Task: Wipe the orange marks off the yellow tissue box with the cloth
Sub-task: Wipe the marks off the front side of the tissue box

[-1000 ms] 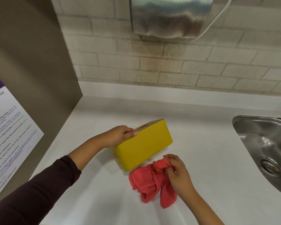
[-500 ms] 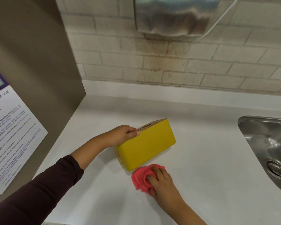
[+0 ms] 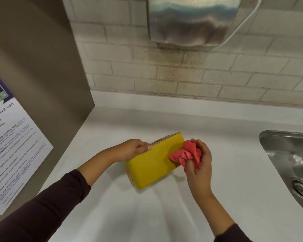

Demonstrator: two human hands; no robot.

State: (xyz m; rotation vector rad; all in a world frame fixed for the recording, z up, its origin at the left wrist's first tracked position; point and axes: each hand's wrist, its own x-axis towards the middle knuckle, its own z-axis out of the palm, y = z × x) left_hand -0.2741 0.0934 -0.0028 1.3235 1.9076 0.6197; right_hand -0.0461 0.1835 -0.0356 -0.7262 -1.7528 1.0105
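Observation:
The yellow tissue box stands on the white counter, its broad yellow side facing me. Orange marks show on its near left end face. My left hand grips the box's top left edge, thumb on the front face. My right hand holds a bunched red cloth against the right part of the box's front side. The box's right end is hidden behind the cloth.
A steel sink is set into the counter at the right. A brown side panel with a printed notice stands at the left. A metal dispenser hangs on the brick wall above.
My right hand gathered the cloth into a bundle on the counter, then lifted it up and to the right onto the box's front side. My left hand has kept its hold on the box.

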